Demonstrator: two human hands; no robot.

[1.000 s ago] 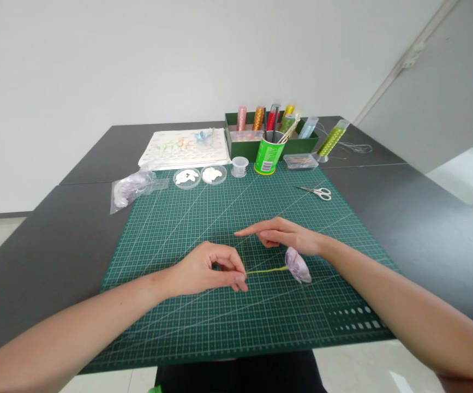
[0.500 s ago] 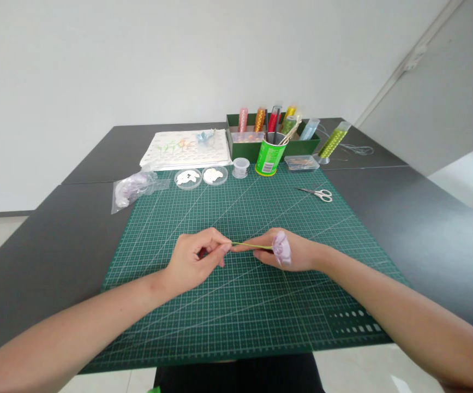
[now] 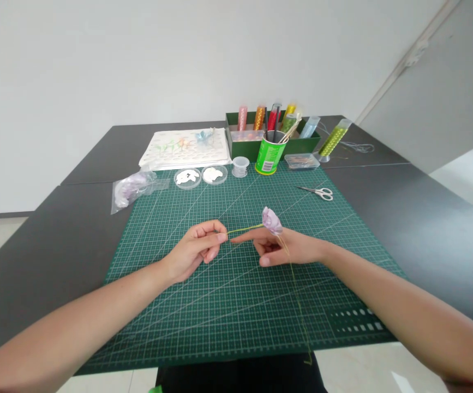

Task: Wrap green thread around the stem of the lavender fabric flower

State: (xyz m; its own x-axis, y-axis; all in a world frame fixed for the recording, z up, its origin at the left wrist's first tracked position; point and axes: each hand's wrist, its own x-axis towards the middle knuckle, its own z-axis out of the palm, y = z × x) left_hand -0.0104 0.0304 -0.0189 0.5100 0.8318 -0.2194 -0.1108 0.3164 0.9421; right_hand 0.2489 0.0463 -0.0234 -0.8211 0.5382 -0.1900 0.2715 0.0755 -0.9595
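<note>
A lilac artificial flower (image 3: 271,220) with a thin green stem (image 3: 244,229) is held above the cutting mat, blossom to the right. My left hand (image 3: 197,245) is closed, pinching the stem's left end between thumb and fingers. My right hand (image 3: 285,245) lies just below the blossom, its index finger stretched left under the stem and its other fingers loosely curled. A fine yellow-green thread (image 3: 297,295) passes by my right hand and hangs down past the mat's front edge. Whether the curled fingers touch the thread, I cannot tell.
The green cutting mat (image 3: 228,305) bears white scissors (image 3: 323,194), a green can (image 3: 269,155) of tools, and round dishes (image 3: 187,178) of white pieces. Behind stand a dark green box (image 3: 247,148) of thread spools and a white stack (image 3: 187,153). A plastic bag (image 3: 132,191) lies left.
The blossom has swung up and away from me, off the front of my right hand. My right thumb has moved down from the stem, and the hanging thread shows more clearly.
</note>
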